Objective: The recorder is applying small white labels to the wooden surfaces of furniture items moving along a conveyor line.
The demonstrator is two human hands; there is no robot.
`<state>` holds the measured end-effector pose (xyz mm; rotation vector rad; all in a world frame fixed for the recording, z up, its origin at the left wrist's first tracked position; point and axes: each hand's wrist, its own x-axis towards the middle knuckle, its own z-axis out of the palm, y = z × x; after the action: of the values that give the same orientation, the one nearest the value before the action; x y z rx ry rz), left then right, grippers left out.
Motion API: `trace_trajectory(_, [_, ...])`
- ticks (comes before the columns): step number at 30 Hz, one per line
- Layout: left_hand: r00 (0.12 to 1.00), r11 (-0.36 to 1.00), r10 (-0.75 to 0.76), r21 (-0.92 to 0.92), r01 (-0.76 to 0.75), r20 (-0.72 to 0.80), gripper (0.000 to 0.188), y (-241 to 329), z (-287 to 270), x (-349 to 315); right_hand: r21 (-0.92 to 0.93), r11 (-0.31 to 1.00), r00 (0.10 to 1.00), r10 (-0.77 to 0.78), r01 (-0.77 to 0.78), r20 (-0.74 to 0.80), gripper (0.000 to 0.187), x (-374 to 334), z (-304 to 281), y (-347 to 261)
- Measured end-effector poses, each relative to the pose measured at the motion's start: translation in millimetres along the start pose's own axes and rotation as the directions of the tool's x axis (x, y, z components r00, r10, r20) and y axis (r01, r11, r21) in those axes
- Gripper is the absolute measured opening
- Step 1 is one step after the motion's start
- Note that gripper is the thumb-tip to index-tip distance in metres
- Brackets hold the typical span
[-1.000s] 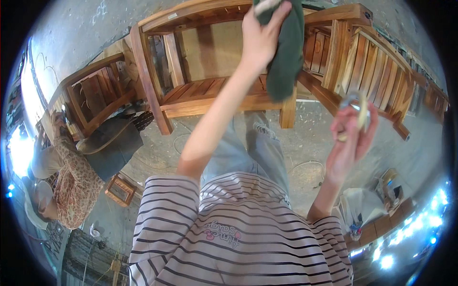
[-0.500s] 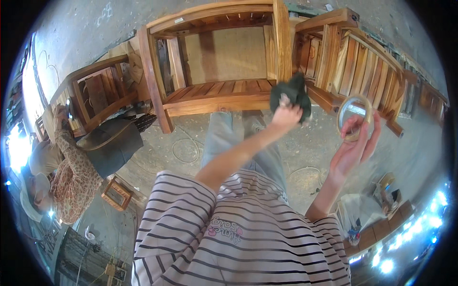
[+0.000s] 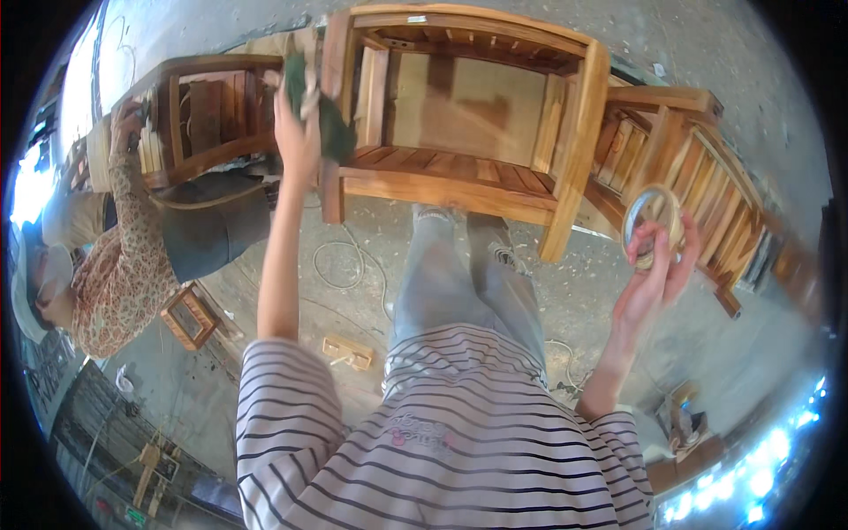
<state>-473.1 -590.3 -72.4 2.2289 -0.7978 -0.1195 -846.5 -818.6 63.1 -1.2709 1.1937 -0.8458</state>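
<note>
My left hand (image 3: 299,141) is closed on a dark green cloth (image 3: 336,131) at the left front post of a varnished wooden armchair (image 3: 424,188). Part of the cloth hangs in front of that post, and whether it presses on the wood I cannot tell. Off to the right, my right hand (image 3: 649,283) holds up a round, shallow open tin (image 3: 634,216) with a shiny inside and yellowish rim. Its fingers curl round the lower edge. What the tin contains is not clear.
A second slatted wooden chair (image 3: 707,190) stands at right, another (image 3: 221,115) at left. A person in a patterned sleeve (image 3: 119,283) works beside the left one. On the floor lie a looped cord (image 3: 340,265), a small wooden piece (image 3: 347,352) and a wooden frame (image 3: 190,316).
My left hand has swept the cloth from the armchair's right front post across to its left one. My right hand still holds the tin up. The view has shifted left.
</note>
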Motion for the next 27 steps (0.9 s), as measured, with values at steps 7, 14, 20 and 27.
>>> trace_trajectory(7, [0.968,0.908,-0.236,0.373,0.190,0.081,0.057,-94.1,24.1,-61.0,-0.065,0.995,0.990,-0.064,0.073,0.128,0.037,-2.6,23.7,-3.6])
trace_trajectory(14, [0.486,0.666,-0.722,0.684,0.296,0.493,0.044,-112.1,-77.9,-329.1,-0.027,0.999,0.979,-0.030,0.037,0.203,0.036,-3.4,42.9,-6.9])
trace_trajectory(20, [0.699,0.640,-0.706,0.527,0.559,0.114,0.040,-39.0,-80.6,-355.2,0.113,0.992,0.976,0.034,-0.060,0.216,0.033,3.6,42.8,-1.0])
trace_trajectory(27, [0.949,0.779,-0.279,0.613,0.132,0.149,0.058,-41.1,-57.0,-192.2,-0.027,0.999,0.955,0.053,-0.048,0.291,0.031,-2.2,40.6,6.3])
